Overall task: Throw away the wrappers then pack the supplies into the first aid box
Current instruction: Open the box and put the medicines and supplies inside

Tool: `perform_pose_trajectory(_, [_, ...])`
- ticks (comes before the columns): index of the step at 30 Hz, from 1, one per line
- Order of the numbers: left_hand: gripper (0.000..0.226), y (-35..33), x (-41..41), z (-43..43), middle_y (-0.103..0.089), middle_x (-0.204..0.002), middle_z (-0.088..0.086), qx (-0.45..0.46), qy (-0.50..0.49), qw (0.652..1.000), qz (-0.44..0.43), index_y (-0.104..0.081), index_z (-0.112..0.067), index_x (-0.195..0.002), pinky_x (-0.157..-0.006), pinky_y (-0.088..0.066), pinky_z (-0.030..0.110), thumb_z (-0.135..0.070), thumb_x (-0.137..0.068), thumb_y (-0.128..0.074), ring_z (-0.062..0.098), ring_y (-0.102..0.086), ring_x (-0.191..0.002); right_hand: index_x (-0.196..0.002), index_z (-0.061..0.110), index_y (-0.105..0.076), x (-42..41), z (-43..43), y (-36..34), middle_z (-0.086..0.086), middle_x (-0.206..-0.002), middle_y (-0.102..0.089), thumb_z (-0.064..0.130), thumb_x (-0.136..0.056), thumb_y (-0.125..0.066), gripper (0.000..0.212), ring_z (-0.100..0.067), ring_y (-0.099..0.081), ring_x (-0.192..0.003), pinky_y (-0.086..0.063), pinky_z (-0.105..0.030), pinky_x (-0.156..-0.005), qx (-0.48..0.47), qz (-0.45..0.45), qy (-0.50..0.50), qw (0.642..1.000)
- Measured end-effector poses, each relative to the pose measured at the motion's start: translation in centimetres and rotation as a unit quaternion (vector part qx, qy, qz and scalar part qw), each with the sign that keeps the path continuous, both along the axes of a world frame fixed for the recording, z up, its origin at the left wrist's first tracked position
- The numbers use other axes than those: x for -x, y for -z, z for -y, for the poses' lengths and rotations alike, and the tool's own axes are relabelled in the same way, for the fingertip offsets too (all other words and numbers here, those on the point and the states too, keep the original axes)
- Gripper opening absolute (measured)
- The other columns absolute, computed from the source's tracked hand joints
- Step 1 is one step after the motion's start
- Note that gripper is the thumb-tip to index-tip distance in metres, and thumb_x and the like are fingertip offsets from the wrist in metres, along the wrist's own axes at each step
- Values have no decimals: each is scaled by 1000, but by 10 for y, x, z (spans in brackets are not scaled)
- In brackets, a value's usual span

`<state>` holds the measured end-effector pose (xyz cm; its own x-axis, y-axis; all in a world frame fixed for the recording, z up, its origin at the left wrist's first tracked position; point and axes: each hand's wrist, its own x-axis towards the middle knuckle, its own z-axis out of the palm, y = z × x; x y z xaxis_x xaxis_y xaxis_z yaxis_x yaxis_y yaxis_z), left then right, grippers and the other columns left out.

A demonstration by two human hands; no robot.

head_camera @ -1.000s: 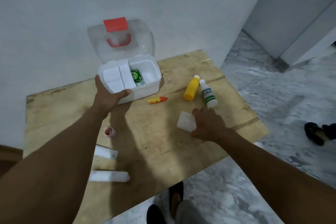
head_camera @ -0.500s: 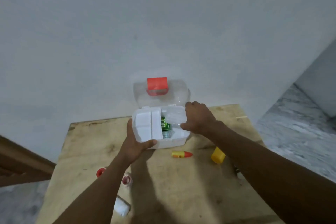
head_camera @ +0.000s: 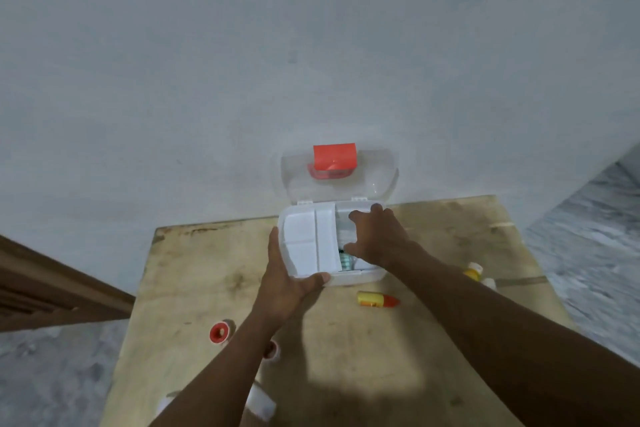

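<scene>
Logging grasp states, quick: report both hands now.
Left hand: grips the first aid box at its front left corner.
Right hand: holds a white packet in the open compartment.

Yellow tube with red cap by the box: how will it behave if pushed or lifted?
The yellow tube lies on its side and looks round, so a push would probably roll it. Small, seemingly plastic: likely light and stiff. The tapered red cap may slip.

One open box, and the loose supplies counted around it.
One first aid box on one worktop, one green packet inside; outside it, one yellow-and-red tube, two red tape rolls, the second roll half hidden, one yellow bottle, one white bottle, both mostly hidden, one white packet.
</scene>
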<state>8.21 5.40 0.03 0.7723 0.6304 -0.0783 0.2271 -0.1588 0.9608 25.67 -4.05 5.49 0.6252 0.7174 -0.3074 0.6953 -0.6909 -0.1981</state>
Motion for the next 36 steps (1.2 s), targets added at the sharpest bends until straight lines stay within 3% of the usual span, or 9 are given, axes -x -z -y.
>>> perform_pose_trajectory(4, [96, 0, 0, 0, -51, -128, -19, -6, -2, 1000, 14, -25, -30, -141, -89, -57, 35, -30, -68, -87, 4, -55, -118, -143, 20, -44, 5, -6, 14, -21, -134, -45, 37, -87, -68, 63, -37, -51, -120, -45, -37, -99, -35, -54, 14, 998])
perform_pose_trajectory(9, [94, -1, 0, 3, -51, -125, -22, 7, -7, 1000, 20, -25, -36, -139, -84, -55, 20, -34, -67, -85, -1, -54, -115, -141, 14, -42, 6, -13, 25, -19, -125, -44, 21, -88, -68, 60, -40, -53, -115, -44, -38, -93, -64, -58, 40, 995])
perform_pose_trajectory(12, [93, -3, -1, 3, -52, -127, -17, 13, -10, 1000, 26, -26, -35, -139, -85, -54, 18, -33, -67, -85, 2, -55, -117, -141, 12, -42, 4, -14, 29, -20, -125, -46, 17, -87, -68, 60, -40, -52, -116, -44, -39, -94, -75, -64, 32, 995])
perform_pose_trajectory(18, [92, -5, -1, 3, -50, -130, -13, 16, -6, 1000, 26, -24, -42, -136, -85, -54, 18, -36, -67, -84, 6, -54, -119, -119, 2, -50, 2, -16, 37, -16, -111, -64, 18, -81, -75, 48, -35, -59, -105, -44, -36, -84, -136, -64, 65, 987])
perform_pose_trajectory(22, [94, -4, -1, 3, -50, -129, -16, 10, -7, 1000, 23, -24, -37, -139, -89, -56, 27, -35, -68, -84, 4, -53, -119, -117, 1, -54, 8, -18, 43, -17, -106, -67, 12, -83, -70, 40, -38, -61, -102, -45, -39, -81, -166, -71, 65, 981])
perform_pose_trajectory(31, [95, -2, -3, 3, -49, -127, -20, 7, -4, 1000, 16, -23, -29, -142, -88, -55, 21, -32, -69, -83, -2, -52, -118, -131, 6, -55, 1, -17, 45, -13, -119, -69, 23, -79, -77, 59, -31, -61, -114, -47, -35, -93, -172, -106, 70, 977])
perform_pose_trajectory(36, [97, 0, -2, 0, -51, -127, -18, 13, -4, 1000, 5, -23, -27, -142, -87, -56, 27, -31, -68, -85, 4, -54, -118, -131, 8, -55, -1, -18, 43, -10, -122, -67, 20, -78, -75, 58, -29, -61, -115, -49, -37, -97, -155, -115, 57, 980])
